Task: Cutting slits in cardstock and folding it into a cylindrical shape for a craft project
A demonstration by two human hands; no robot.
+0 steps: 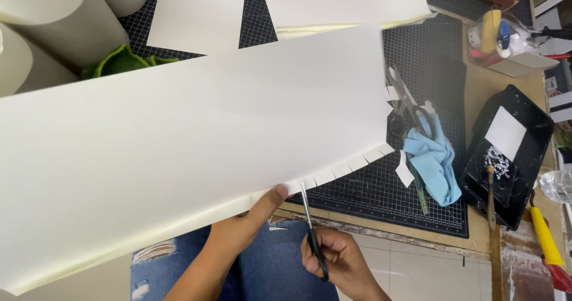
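Snipping a fringe of short tabs into the lower edge of a large cream sheet [179,152] is the work seen in the head view, and it is judged to go best when each cut is kept as short and as evenly spaced as the ones already standing to the right. The sheet is spread across most of the frame, from the left edge to right of centre, over a dark gridded cutting mat [381,194]. The left hand [247,226], at lower centre, is clamped on the sheet's lower edge, thumb on top just beside the cut line; the paper is best pinched close to the blades so that it cannot flex. The right hand [339,262], at the bottom centre, is closed round the handles of a small pair of black-handled scissors [311,229], whose blades are pointed up into the edge; whether the blades are parted cannot be told. The blades are best held square to the edge and stopped at the same depth as the neighbouring slits. At right of centre a blue cloth [435,161] and a second pair of scissors [405,98] are lying on the mat, with a black tray [524,176] further right and paper rolls [53,27] at upper left.
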